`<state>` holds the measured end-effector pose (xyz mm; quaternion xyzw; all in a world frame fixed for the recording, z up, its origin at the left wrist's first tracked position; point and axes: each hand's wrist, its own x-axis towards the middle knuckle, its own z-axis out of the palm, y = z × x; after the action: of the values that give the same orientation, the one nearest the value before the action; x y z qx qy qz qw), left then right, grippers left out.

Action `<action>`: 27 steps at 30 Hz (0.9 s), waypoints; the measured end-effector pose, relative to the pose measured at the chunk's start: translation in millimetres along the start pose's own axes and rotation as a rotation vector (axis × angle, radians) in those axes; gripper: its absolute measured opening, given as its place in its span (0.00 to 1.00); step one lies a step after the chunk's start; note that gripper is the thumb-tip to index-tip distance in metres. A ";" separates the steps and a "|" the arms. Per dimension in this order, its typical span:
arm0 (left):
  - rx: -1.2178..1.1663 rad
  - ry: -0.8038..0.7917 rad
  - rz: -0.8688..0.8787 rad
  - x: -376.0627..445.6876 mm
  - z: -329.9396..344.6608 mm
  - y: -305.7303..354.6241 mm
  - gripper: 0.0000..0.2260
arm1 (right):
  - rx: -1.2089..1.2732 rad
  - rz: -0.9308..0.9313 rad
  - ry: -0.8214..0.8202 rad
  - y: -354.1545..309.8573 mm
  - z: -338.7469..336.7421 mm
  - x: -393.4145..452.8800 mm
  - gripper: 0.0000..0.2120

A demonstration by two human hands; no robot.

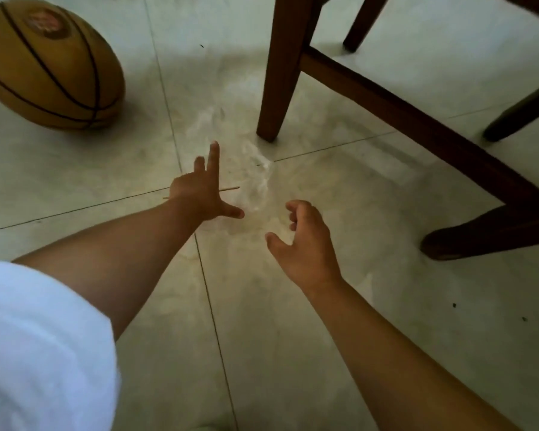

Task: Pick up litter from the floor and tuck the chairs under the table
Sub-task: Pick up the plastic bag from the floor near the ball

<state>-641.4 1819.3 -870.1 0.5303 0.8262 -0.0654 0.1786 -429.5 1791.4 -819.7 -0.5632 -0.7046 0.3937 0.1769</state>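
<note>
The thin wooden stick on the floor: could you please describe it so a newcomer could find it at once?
Start at the dark brown wooden chair leg on the pale tiled floor. Below and left of its foot is the left hand, fingers spread. The thin wooden stick pokes out on both sides of that hand, straight and pale beside crinkled clear plastic.

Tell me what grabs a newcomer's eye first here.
Two bare forearms reach down over the pale tiled floor, left hand spread above a thin wooden stick, right hand curled open. An orange-brown basketball sits upper left; dark wooden chair legs stand upper right.
</note>
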 end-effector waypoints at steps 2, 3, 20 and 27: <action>0.001 -0.041 -0.007 6.9 14.9 4.8 0.60 | -0.012 0.017 0.010 5.0 1.0 -1.1 0.27; 0.021 -0.057 -0.016 6.8 21.3 6.1 0.55 | -0.018 0.026 0.012 7.1 0.8 -2.3 0.27; -0.126 -0.086 0.048 -194.4 -85.7 23.7 0.08 | -0.056 0.111 -0.143 -30.4 -124.6 -107.2 0.25; -0.100 -0.248 0.072 -323.3 -227.2 95.4 0.09 | -0.107 0.229 -0.192 -110.7 -271.5 -212.9 0.22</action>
<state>-486.0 1652.1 -533.6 0.5381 0.7804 -0.0827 0.3076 -249.5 1683.1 -524.5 -0.6083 -0.6693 0.4253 0.0326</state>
